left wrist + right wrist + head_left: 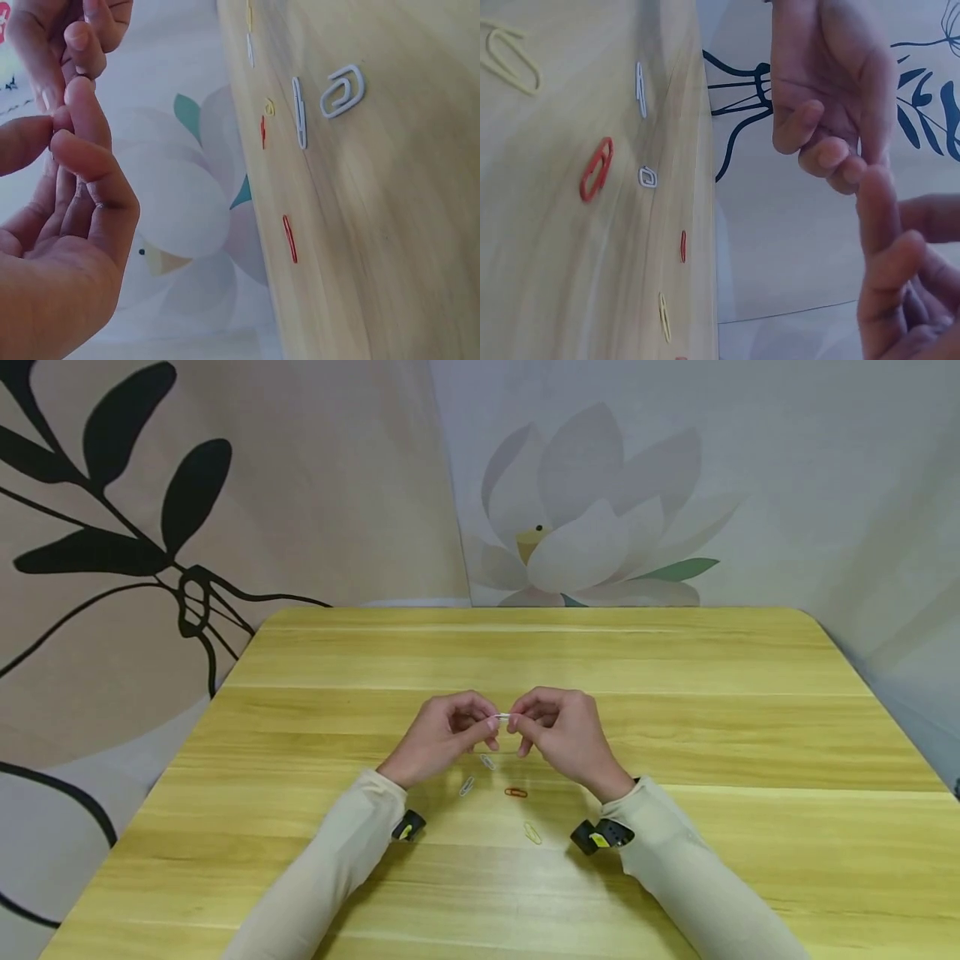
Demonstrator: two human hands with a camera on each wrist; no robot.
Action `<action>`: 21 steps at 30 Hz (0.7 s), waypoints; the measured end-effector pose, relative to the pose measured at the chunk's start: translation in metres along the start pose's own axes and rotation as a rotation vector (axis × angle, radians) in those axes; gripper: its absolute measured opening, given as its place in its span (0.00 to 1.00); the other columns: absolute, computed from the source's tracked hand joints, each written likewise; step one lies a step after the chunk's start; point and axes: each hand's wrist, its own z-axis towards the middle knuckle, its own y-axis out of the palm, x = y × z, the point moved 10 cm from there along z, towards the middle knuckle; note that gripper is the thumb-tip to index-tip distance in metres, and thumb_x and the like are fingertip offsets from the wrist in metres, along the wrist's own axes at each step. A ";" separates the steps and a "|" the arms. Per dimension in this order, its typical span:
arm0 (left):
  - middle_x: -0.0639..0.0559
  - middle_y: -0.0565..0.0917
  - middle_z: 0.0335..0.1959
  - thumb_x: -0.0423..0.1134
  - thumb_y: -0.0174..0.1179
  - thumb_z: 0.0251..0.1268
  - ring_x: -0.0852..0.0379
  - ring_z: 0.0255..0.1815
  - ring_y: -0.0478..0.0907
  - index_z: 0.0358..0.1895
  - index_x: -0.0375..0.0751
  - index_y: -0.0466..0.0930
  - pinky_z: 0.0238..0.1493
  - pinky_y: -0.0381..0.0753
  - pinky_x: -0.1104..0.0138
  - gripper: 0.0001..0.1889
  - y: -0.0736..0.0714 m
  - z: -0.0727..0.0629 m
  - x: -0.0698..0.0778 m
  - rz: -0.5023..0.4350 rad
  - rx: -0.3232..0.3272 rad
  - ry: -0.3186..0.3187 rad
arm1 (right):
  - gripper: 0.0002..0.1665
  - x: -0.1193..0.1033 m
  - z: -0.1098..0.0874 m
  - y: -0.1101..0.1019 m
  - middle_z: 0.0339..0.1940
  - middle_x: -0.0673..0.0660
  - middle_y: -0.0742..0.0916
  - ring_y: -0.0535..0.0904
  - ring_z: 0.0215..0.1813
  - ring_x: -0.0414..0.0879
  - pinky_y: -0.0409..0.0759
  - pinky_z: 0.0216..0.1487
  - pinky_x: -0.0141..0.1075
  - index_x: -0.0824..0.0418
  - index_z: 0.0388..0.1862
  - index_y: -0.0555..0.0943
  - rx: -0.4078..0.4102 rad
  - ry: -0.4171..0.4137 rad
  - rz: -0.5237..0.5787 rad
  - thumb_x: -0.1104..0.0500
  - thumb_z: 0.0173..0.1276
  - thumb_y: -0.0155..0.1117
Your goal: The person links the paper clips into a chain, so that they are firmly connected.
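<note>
Above the middle of the table, my left hand (442, 735) and right hand (566, 735) face each other, fingertips nearly meeting. Between them is a small white paper clip (503, 717), each hand pinching one end with thumb and index finger. Both wrist views mostly hide it behind the fingers. On the tabletop below lie two white paper clips, one near the fingertips (487, 762) and one nearer the left wrist (467, 786). A red paper clip (516, 792) and a yellow paper clip (532, 833) lie closer to my body.
More clips show in the wrist views, including a red clip (290, 239) and a yellow clip (664, 318) toward the table's far side. The wooden table (675, 652) ends at a fabric backdrop (337, 485) printed with leaves and a flower.
</note>
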 end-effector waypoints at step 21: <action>0.31 0.84 0.41 0.36 0.59 0.73 0.35 0.39 0.84 0.43 0.39 0.81 0.29 0.77 0.68 0.05 -0.012 -0.002 -0.002 -0.018 0.075 0.013 | 0.03 0.003 -0.012 0.039 0.26 0.53 0.89 0.77 0.24 0.37 0.73 0.25 0.28 0.60 0.31 0.86 -0.374 -0.080 -0.285 0.65 0.64 0.69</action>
